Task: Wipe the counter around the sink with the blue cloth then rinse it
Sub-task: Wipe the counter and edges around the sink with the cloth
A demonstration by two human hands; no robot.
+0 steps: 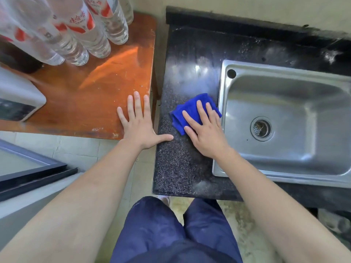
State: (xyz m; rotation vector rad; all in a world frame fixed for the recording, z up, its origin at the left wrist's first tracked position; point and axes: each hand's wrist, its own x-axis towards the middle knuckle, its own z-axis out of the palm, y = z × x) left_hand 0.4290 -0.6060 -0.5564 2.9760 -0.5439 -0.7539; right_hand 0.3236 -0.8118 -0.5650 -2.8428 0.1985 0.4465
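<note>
I am pressing my right hand [206,131] flat, fingers spread and uncurled, on the blue cloth [190,111], which is lying bunched on the dark speckled counter [178,168] just beside the left rim of the steel sink [288,118]. The cloth is touching the counter, and its right corner is reaching the sink's edge. I am resting my left hand [139,124] open, palm down, on the corner of the orange wooden table [85,92], with the thumb stretching across the gap onto the counter's edge. It is gripping nothing. Clear plastic bottles [85,29] with red labels are standing at the far end of the table. The sink basin is sitting bare around its drain [261,128].
</note>
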